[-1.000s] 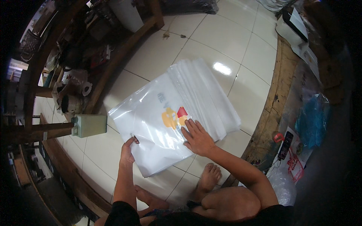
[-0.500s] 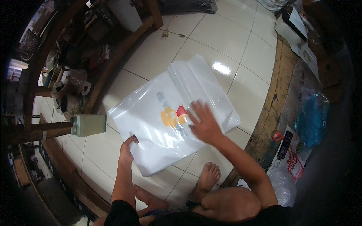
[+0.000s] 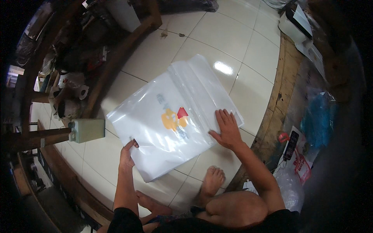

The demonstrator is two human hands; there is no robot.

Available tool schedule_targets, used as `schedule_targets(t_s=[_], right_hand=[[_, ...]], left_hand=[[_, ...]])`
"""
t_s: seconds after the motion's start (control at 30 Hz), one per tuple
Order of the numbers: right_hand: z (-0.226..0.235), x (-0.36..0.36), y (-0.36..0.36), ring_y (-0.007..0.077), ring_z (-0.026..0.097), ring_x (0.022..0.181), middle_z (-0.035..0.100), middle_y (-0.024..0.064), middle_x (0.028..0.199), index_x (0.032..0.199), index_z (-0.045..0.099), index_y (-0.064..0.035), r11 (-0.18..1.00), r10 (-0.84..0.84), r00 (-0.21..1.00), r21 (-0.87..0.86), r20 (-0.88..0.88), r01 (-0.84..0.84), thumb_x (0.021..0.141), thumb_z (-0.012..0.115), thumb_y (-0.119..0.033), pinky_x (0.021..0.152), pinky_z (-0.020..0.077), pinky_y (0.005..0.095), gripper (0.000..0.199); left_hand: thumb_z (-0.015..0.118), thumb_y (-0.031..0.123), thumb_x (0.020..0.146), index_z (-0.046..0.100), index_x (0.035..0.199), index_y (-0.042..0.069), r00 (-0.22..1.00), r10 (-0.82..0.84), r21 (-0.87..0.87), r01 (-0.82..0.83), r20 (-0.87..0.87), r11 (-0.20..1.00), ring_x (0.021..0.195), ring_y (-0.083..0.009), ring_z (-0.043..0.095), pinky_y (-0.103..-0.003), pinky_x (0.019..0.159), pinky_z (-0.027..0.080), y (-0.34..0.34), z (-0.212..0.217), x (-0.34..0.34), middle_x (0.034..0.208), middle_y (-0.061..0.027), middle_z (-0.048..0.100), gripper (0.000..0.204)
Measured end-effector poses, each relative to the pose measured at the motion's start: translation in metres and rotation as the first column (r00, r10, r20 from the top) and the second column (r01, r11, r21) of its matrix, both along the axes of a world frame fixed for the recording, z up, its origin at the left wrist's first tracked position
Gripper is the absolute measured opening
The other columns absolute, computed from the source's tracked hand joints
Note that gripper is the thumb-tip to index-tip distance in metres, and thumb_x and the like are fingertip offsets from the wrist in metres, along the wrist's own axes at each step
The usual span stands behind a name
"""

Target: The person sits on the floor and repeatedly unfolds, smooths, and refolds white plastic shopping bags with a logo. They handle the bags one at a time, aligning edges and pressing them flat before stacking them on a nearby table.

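A stack of white, glossy plastic bags (image 3: 149, 145) lies slanted on the tiled floor in front of me. The top bag carries a yellow and red print, and a folded strip runs along its far right part. My left hand (image 3: 128, 153) grips the near left edge of the stack, its fingertips showing dark against the plastic. Flat on the right part, near the edge, rests my right hand (image 3: 228, 130) with its fingers stretched out. How many bags lie in the stack cannot be made out.
A pale green jerrycan (image 3: 88, 130) stands left of the stack by a wooden shelf (image 3: 116, 62). Along the right runs a wooden ledge (image 3: 278, 105) with a black remote control (image 3: 291, 145), blue plastic (image 3: 319, 120) and clear plastic (image 3: 289, 190). My bare foot (image 3: 213, 180) is near the stack's front edge.
My right hand has slid right and slightly toward me, from the print to the bag's right part. My left hand keeps its hold on the edge. The whole view has shifted slightly.
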State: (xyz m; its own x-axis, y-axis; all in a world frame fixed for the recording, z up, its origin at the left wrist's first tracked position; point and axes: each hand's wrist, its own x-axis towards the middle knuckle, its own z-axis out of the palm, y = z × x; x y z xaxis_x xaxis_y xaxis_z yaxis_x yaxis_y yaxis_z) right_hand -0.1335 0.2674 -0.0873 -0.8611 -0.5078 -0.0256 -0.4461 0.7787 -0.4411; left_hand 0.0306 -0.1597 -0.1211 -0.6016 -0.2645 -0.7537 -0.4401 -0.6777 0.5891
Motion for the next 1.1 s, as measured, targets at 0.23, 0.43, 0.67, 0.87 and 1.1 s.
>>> schedule_targets(t_s=[0.23,0.43,0.67,0.87,1.1], right_hand=[[-0.016,0.027,0.062,0.0425,0.026,0.144,0.033,0.0287,0.152,0.146,0.034,0.0039,0.98,-0.076,0.997,0.183,-0.014,0.077,0.083,0.066,-0.053,0.117,0.0153,0.0583,0.091],[0.01,0.025,0.041,0.0462,0.02,0.145,0.027,0.0309,0.153,0.149,0.029,0.005,0.987,-0.079,0.996,0.134,-0.04,0.084,0.078,0.073,-0.051,0.118,0.0126,0.0583,0.1],[0.025,0.014,-0.007,0.047,0.042,0.133,0.029,0.0283,0.153,0.147,0.038,-0.0041,0.994,-0.104,0.992,-0.044,-0.076,0.1,0.08,0.076,-0.029,0.106,0.0421,0.0494,0.081],[0.0,-0.01,0.059,0.0432,0.051,0.125,0.036,0.0283,0.148,0.142,0.041,0.0032,0.829,-0.528,0.84,-0.143,0.124,0.541,0.091,0.064,-0.022,0.101,0.0466,0.0447,0.062],[0.026,0.006,0.012,0.0437,0.037,0.137,0.039,0.026,0.146,0.141,0.046,-0.0022,0.974,-0.205,0.955,-0.145,-0.214,0.176,0.084,0.072,-0.031,0.113,0.0287,0.0564,0.069]], left_hand=[[0.058,0.013,0.09,0.058,0.086,0.008,1.0,0.001,0.033,0.0,-0.029,0.999,0.074,-0.0142,0.055,-0.029,0.075,0.048,0.006,0.01,-0.005,0.075,-0.0013,0.055,0.007],[0.054,0.017,0.093,0.056,0.083,0.01,0.998,-0.058,-0.043,0.057,-0.03,0.997,0.078,-0.018,0.057,-0.034,0.081,0.05,0.001,0.002,-0.003,0.078,-0.0025,0.056,0.013],[0.052,0.016,0.093,0.056,0.085,0.009,1.0,0.001,0.044,-0.001,0.002,0.999,0.078,-0.0189,0.057,-0.034,0.08,0.049,0.002,0.001,-0.003,0.077,-0.0029,0.056,0.011],[0.051,0.017,0.094,0.057,0.086,0.009,0.999,-0.035,-0.028,0.035,0.01,0.999,0.079,-0.0178,0.057,-0.033,0.08,0.049,0.001,0.002,-0.005,0.078,-0.0028,0.056,0.012],[0.052,0.016,0.094,0.056,0.087,0.009,1.0,-0.009,0.027,0.009,-0.016,1.0,0.075,-0.0156,0.057,-0.032,0.077,0.05,0.001,0.005,-0.002,0.077,-0.0018,0.056,0.011]])
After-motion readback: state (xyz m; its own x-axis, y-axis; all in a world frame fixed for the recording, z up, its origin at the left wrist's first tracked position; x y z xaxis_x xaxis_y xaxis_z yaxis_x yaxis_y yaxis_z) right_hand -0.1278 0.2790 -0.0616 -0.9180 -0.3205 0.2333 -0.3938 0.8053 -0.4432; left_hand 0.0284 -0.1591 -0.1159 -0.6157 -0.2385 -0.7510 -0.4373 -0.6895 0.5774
